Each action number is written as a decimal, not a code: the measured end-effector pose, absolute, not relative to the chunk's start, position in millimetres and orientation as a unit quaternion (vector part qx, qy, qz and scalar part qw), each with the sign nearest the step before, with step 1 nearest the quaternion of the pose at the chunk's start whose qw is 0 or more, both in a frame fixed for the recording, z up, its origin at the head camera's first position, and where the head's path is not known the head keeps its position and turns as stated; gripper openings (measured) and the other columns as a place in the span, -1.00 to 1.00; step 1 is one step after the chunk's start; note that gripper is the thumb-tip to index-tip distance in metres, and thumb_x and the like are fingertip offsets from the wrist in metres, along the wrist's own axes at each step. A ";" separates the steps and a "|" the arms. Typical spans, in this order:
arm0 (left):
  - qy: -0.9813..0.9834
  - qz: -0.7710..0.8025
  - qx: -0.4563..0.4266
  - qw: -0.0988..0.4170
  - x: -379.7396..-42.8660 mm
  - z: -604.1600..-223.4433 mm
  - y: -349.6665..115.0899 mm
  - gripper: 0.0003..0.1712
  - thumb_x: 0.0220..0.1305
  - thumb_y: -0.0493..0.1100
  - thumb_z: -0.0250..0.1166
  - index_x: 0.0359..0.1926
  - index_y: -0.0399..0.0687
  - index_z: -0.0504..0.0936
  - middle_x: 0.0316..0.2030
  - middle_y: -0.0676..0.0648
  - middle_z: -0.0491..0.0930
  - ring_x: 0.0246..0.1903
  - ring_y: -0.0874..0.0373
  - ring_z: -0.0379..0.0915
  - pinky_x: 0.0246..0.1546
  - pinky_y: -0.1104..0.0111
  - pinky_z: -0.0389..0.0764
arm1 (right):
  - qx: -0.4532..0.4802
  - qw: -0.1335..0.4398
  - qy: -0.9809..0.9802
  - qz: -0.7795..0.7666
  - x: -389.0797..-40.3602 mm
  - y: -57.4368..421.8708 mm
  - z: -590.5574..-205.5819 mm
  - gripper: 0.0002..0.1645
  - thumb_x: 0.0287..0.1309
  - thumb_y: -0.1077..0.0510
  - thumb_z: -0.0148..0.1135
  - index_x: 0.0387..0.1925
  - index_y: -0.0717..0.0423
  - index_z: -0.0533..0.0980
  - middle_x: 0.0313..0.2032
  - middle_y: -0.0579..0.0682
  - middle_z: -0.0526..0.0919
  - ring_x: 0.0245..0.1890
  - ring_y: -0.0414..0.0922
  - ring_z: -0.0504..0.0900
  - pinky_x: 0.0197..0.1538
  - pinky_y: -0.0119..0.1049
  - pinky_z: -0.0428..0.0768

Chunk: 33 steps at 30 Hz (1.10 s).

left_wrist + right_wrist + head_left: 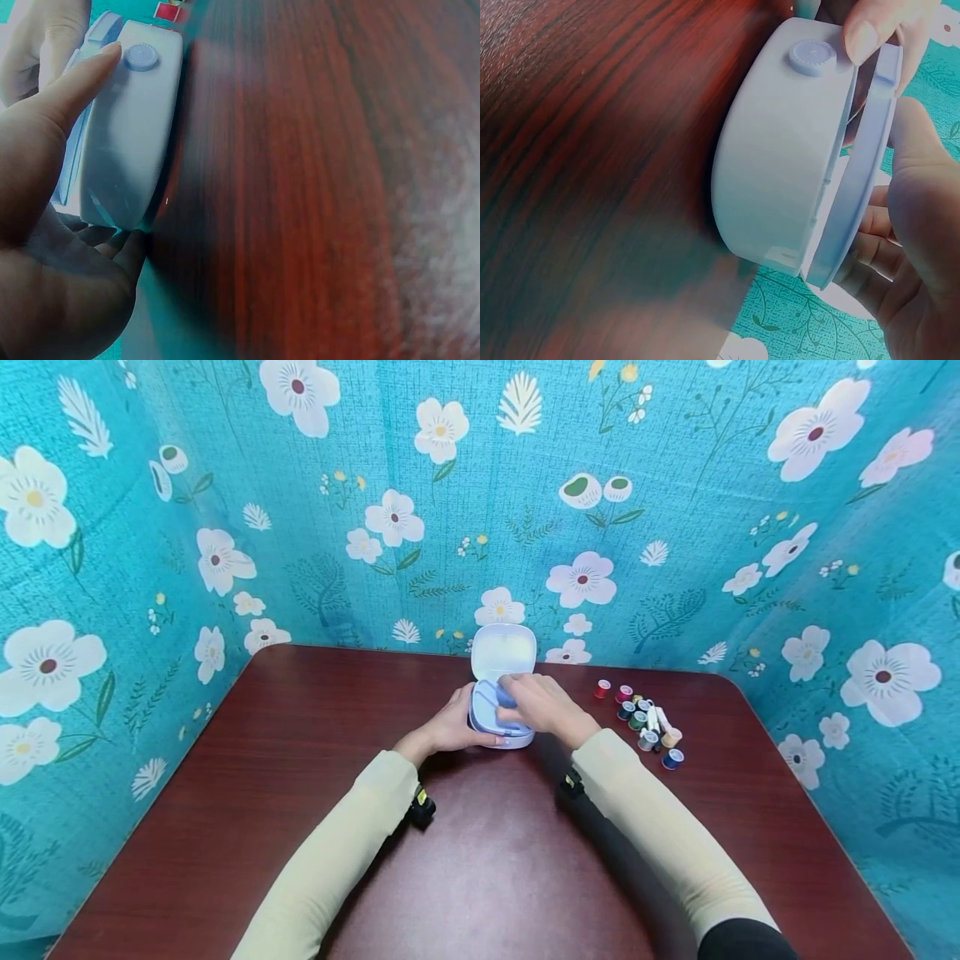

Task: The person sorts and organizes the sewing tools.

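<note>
Box: one, on the counter near its back edge, about mid-width. Lid: one, standing raised at the rear. Inner tray: one, blue, tilted, a gap between it and the box wall. Round button: one, on the front.

Hands: two. Left hand holds the box at its left end, thumb along the front wall, fingers round the side. Right hand over the tray, fingers bent, a darker blue patch between thumb and fingers; blurred, so cannot tell whether that grip pinches or merely touches.

Spools: at least eight, right of the box, well apart from it; cluster too tight for a full count. Red, magenta, green, peach, blue among them. White slim pieces: seemingly two, amid the spools.

Materials: box smooth, pale, plastic-looking, corners rounded; button ribbed at its edge. Counter glossy, red-brown, streaked wood grain. Curtain turquoise, woven-looking, flower-printed. Sleeves, two, cream cloth.
</note>
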<state>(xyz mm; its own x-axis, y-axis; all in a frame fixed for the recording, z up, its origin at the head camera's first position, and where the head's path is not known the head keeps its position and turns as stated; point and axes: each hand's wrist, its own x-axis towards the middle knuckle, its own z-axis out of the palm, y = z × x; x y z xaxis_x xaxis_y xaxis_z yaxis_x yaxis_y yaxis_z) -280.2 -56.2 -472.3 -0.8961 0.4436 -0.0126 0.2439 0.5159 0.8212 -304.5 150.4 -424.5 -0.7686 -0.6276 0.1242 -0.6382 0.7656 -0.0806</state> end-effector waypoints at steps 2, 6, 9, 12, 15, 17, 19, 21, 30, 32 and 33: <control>0.865 0.447 0.200 0.112 -280.9 -472.2 -56.2 0.32 -0.01 0.14 0.65 0.57 -0.03 0.00 0.38 -0.13 0.19 0.32 0.03 0.18 0.36 0.14 0.28 | 0.339 0.046 -0.938 0.058 -304.4 150.8 -423.2 -0.64 0.23 -0.06 0.28 -0.12 0.13 0.57 -0.53 -0.08 0.45 -0.54 -0.10 0.44 -0.46 -0.26 0.40; 0.864 0.447 0.201 0.113 -281.6 -471.5 -56.0 0.30 0.00 0.12 0.65 0.56 -0.05 0.00 0.38 -0.15 0.19 0.32 0.02 0.18 0.37 0.12 0.28 | 0.341 0.049 -0.937 0.062 -304.0 151.4 -420.0 -0.63 0.21 -0.05 0.30 -0.12 0.15 0.57 -0.54 -0.08 0.45 -0.55 -0.11 0.44 -0.47 -0.27 0.40; 0.862 0.452 0.199 0.116 -281.4 -470.4 -56.0 0.29 0.02 0.09 0.64 0.56 -0.07 0.00 0.38 -0.16 0.19 0.31 0.00 0.19 0.36 0.11 0.29 | 0.341 0.049 -0.937 0.064 -303.1 151.8 -418.1 -0.61 0.21 -0.05 0.31 -0.08 0.16 0.58 -0.52 -0.08 0.46 -0.54 -0.11 0.45 -0.47 -0.28 0.41; 0.860 0.457 0.195 0.118 -281.6 -469.8 -55.8 0.27 0.02 0.08 0.64 0.55 -0.08 0.02 0.36 -0.16 0.20 0.28 -0.01 0.21 0.33 0.11 0.32 | 0.341 0.050 -0.937 0.065 -301.8 152.4 -416.9 -0.57 0.22 -0.06 0.31 -0.05 0.17 0.58 -0.51 -0.07 0.48 -0.53 -0.10 0.46 -0.45 -0.28 0.42; 0.858 0.459 0.195 0.120 -282.1 -469.9 -55.5 0.26 0.02 0.07 0.64 0.55 -0.08 0.03 0.36 -0.17 0.21 0.27 -0.01 0.22 0.31 0.12 0.33 | 0.341 0.054 -0.936 0.063 -300.6 153.8 -416.3 -0.54 0.22 -0.08 0.31 -0.03 0.18 0.58 -0.50 -0.06 0.50 -0.53 -0.10 0.46 -0.45 -0.27 0.43; 0.857 0.460 0.197 0.119 -282.6 -470.1 -55.4 0.25 0.01 0.07 0.65 0.54 -0.08 0.05 0.35 -0.17 0.22 0.27 -0.01 0.23 0.31 0.12 0.34 | 0.340 0.058 -0.937 0.061 -299.6 154.9 -415.7 -0.52 0.21 -0.09 0.31 -0.02 0.19 0.58 -0.49 -0.06 0.51 -0.53 -0.11 0.47 -0.45 -0.28 0.43; 0.857 0.461 0.200 0.118 -282.8 -470.3 -55.5 0.23 0.02 0.06 0.65 0.53 -0.08 0.06 0.35 -0.17 0.22 0.27 -0.01 0.22 0.32 0.12 0.33 | 0.339 0.061 -0.937 0.060 -298.2 156.1 -414.8 -0.50 0.21 -0.10 0.32 0.00 0.19 0.59 -0.48 -0.06 0.52 -0.52 -0.11 0.48 -0.45 -0.28 0.44; 0.855 0.463 0.203 0.117 -283.1 -470.5 -55.6 0.22 0.01 0.05 0.65 0.52 -0.09 0.08 0.33 -0.17 0.23 0.27 -0.01 0.22 0.32 0.12 0.32 | 0.338 0.065 -0.937 0.058 -296.9 157.1 -413.7 -0.50 0.21 -0.10 0.32 0.00 0.19 0.59 -0.47 -0.06 0.54 -0.52 -0.11 0.48 -0.45 -0.28 0.45; 0.854 0.462 0.210 0.118 -281.3 -467.6 -57.4 0.18 0.03 0.01 0.64 0.51 -0.13 0.09 0.31 -0.20 0.25 0.27 -0.03 0.22 0.34 0.09 0.30 | 0.340 0.085 -0.935 0.051 -290.3 161.1 -410.9 -0.51 0.18 -0.10 0.29 -0.03 0.20 0.60 -0.49 -0.06 0.52 -0.54 -0.11 0.46 -0.49 -0.27 0.39; 0.856 0.457 0.207 0.124 -281.4 -468.3 -57.8 0.24 0.04 0.03 0.63 0.55 -0.13 0.03 0.36 -0.21 0.21 0.31 -0.05 0.21 0.36 0.08 0.29 | 0.340 0.086 -0.935 0.052 -288.1 162.0 -410.9 -0.50 0.18 -0.10 0.29 -0.03 0.20 0.60 -0.48 -0.06 0.53 -0.54 -0.11 0.46 -0.49 -0.27 0.40; 0.857 0.455 0.206 0.127 -281.5 -468.6 -57.9 0.27 0.05 0.03 0.62 0.57 -0.13 -0.01 0.38 -0.22 0.19 0.33 -0.06 0.20 0.37 0.08 0.28 | 0.341 0.086 -0.935 0.053 -287.1 162.4 -410.8 -0.49 0.18 -0.11 0.30 -0.03 0.20 0.60 -0.48 -0.06 0.53 -0.54 -0.11 0.46 -0.49 -0.28 0.40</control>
<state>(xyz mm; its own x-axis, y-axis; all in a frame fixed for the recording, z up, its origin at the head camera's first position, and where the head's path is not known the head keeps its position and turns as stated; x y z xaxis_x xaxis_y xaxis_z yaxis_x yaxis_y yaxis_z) -281.5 -57.9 -468.6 -0.8826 0.4692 -0.0297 0.2387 0.5015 0.8316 -287.1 162.4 -410.8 -0.7524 -0.6284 0.1977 -0.6467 0.7617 -0.0399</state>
